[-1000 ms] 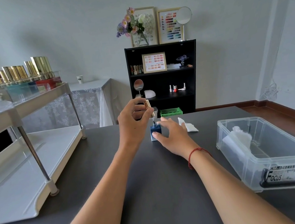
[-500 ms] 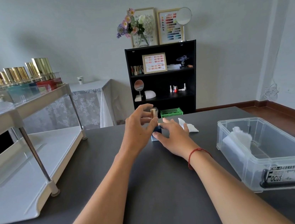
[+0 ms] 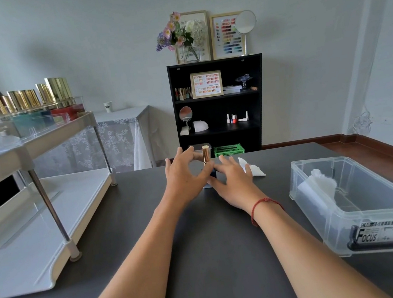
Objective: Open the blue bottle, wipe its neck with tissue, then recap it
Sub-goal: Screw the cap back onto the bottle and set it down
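1. At your far left, a white two-tier rack (image 3: 48, 139) stood on the dark table (image 3: 214, 245). A row of gold-capped bottles (image 3: 28, 100) sat on its upper tier.
2. Your left hand (image 3: 184, 177) reached forward over the middle of the table. Its thumb and forefinger curled in and pinched the gold cap (image 3: 206, 153), while the other fingers fanned loosely apart above.
3. The gold cap stood upright directly over the blue bottle (image 3: 213, 173). Your fingers hid the joint between them, so you could not tell how firmly the cap was seated.
4. The blue bottle stood on the table between your two hands, well behind the near edge. Only a dark sliver of its body showed.
5. Behind it, against the far wall, stood a black shelf unit (image 3: 219, 101).
6. Your right hand (image 3: 235, 181) held the bottle's body from the right, thumb low in front and fingers bent round the far side. A red cord (image 3: 259, 206) circled that wrist.
7. A crumpled white tissue (image 3: 253, 169) lay on the table just beside your right hand, on its far right side and apart from the bottle.
8. At the far right, a clear plastic bin (image 3: 324, 227) sat near the table's edge with white material (image 3: 323, 182) inside.
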### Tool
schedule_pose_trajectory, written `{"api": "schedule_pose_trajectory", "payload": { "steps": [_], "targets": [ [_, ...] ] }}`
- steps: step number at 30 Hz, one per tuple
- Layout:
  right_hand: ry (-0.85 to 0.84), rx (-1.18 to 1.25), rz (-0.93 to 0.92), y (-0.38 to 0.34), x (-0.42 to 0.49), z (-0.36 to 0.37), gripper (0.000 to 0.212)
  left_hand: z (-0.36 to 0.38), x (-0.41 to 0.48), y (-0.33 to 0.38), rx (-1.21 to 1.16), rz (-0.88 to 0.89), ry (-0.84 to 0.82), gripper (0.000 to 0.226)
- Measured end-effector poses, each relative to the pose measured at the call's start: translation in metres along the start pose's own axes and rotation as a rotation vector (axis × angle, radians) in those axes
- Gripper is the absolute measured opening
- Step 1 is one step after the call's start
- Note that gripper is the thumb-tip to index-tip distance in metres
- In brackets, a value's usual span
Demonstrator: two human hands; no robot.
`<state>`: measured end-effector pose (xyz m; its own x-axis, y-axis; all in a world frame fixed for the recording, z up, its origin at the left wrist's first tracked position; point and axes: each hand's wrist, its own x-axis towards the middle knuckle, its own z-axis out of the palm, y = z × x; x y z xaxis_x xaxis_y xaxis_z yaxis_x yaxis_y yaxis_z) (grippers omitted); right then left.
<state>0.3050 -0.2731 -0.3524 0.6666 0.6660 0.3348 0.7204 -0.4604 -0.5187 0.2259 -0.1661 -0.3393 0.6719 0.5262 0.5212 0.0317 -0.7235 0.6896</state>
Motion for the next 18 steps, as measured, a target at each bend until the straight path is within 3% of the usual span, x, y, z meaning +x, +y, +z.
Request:
{"api": "schedule_pose_trajectory", "payload": {
  "steps": [7, 14, 18],
  "targets": [
    [-0.003, -0.009, 0.002, -0.0006, -0.0005, -0.0008, 0.044, 0.0007, -0.0008, 0.0053, 0.001, 0.008, -0.043, 0.024],
    [-0.005, -0.011, 0.005, -0.0014, -0.0010, -0.0013, 0.045, -0.0005, -0.0010, 0.0073, -0.020, -0.038, -0.028, 0.007],
    [-0.008, -0.012, 0.006, -0.0017, -0.0013, -0.0021, 0.044, -0.0024, 0.0011, 0.0046, -0.043, -0.013, -0.058, 0.010]
  ]
}}
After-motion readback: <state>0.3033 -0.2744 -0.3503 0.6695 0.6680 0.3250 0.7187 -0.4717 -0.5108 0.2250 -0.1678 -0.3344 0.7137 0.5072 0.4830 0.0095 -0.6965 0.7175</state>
